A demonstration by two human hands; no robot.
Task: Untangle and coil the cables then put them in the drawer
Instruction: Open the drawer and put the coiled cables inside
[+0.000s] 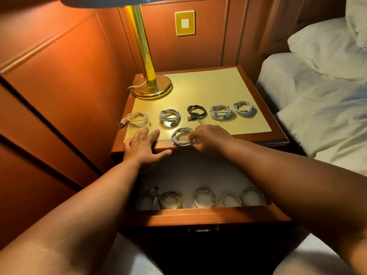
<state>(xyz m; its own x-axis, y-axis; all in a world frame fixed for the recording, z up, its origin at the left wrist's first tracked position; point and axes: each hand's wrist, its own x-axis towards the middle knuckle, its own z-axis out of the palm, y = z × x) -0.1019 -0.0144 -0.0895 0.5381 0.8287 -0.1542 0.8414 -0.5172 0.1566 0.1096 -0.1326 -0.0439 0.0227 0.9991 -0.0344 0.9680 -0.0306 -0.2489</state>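
Note:
A grey coiled cable (pixel 181 136) lies at the front edge of the nightstand top (pixel 218 86), and my right hand (pixel 210 137) pinches its right side. My left hand (pixel 144 144) rests flat on the front left edge, fingers straight. Behind them lies a row of coiled cables: a cream one (pixel 137 119), a grey one (pixel 169 117), a black one (pixel 196 112) and two white ones (pixel 220 112) (pixel 244 108). The drawer (pixel 208 214) below stands pulled out, with several coiled cables (pixel 204 197) lined along its front.
A brass lamp (pixel 152 87) stands on the back left of the nightstand. Wood panelling runs along the left and back. A bed with white sheets and a pillow (pixel 321 96) is on the right.

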